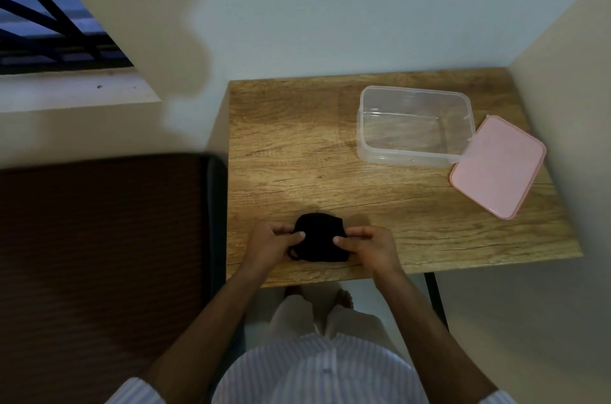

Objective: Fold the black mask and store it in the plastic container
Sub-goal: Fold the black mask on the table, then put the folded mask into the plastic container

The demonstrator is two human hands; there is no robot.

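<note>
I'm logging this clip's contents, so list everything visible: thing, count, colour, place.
black mask: one, black, near table edge, pinched between both hands
plastic container: one, clear, open and empty, far right of table
lid: one, pink, off, right of the container, touching it
table: one, wood-grain, in the wall corner
mattress: one, dark brown, left of table
window: one, dark bars, upper left
left hand: one, on the mask's left side
right hand: one, on its right side

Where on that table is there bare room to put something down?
The table is bare on its left half, from the wall to the mask, and between the mask and the container. The far right is crowded: container, with the pink lid leaning on it.
</note>
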